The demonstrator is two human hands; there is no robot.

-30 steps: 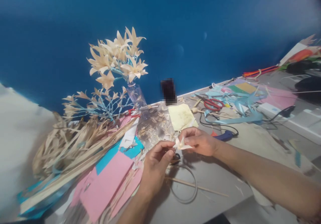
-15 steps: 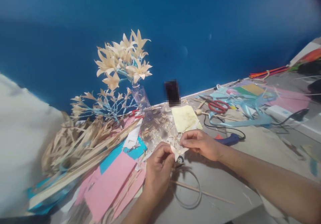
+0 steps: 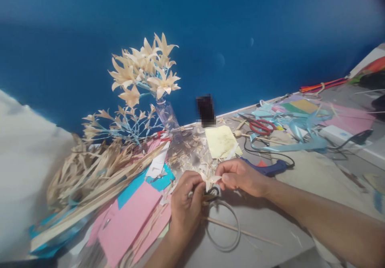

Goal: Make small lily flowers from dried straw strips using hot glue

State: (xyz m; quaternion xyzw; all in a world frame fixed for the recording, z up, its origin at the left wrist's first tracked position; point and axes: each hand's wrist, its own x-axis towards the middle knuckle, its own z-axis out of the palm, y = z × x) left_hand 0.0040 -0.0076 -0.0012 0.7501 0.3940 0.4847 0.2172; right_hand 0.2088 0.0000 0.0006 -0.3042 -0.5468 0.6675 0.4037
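Note:
Between my two hands is a small cream-coloured handmade flower with pointed petals. My left hand is closed on it from the left, fingertips pinched at its base. My right hand pinches the tip of its right-hand petal between thumb and fingers. Just under the flower lie dark scissor handles, partly hidden by my left hand. A grey ring of wire or tape and a thin wooden stick rest on the table below.
Finished flowers stand in a clear bottle at the blue wall. Dried husk strips and pink paper lie left. A yellow pad, red-handled scissors, a blue glue gun and light-blue ribbon are right.
My right hand has shifted from the flower's upper edge to its right petal tip, thumb now showing on top. My left hand and the flower have moved slightly left.

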